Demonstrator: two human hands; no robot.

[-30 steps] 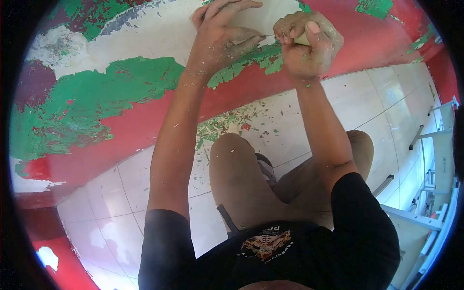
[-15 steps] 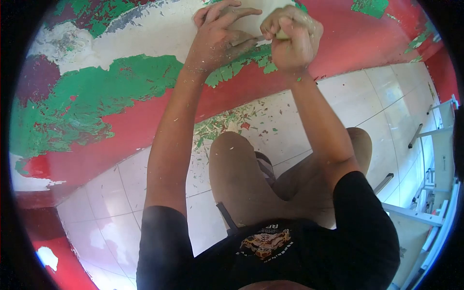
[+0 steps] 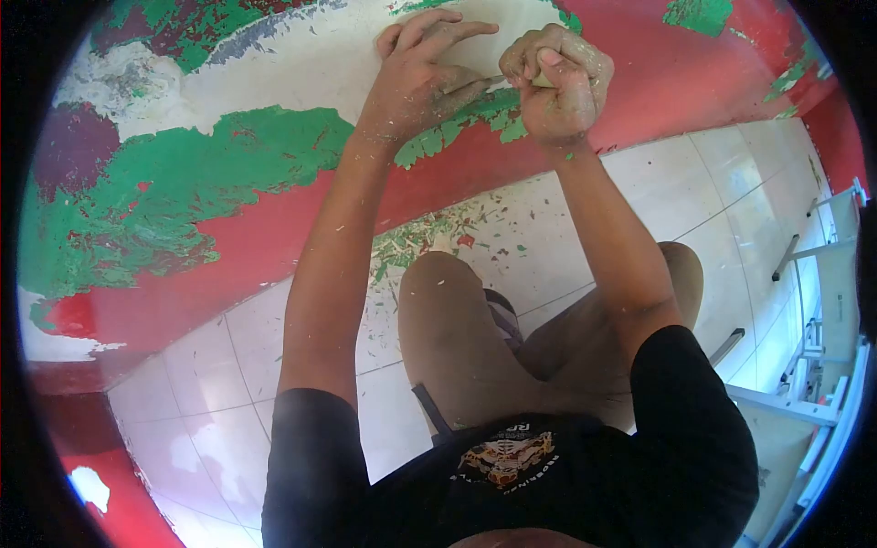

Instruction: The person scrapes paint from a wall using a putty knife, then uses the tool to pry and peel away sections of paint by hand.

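Note:
My right hand (image 3: 562,84) is wrapped round the pale yellow-green handle of a scraper (image 3: 543,80), much of it hidden in my fist. Its narrow blade points left, low against the wall (image 3: 301,55), at the edge between bare white and green paint. Just left of it, my left hand (image 3: 427,68) lies on the wall with fingers spread, its thumb side close to the blade tip. Flecks of paint dust both hands and forearms. Below the hands, peeling green paint (image 3: 452,130) borders the red band.
Green, red and pale paint chips (image 3: 411,239) litter the tiled floor (image 3: 219,365) by the wall's foot, near my knee (image 3: 443,301). A metal folding ladder-like frame (image 3: 804,402) stands at the right. More flaking green paint (image 3: 210,183) covers the wall to the left.
My right hand and the scraper have shifted slightly right and down. My left hand has moved a little right, still spread on the wall.

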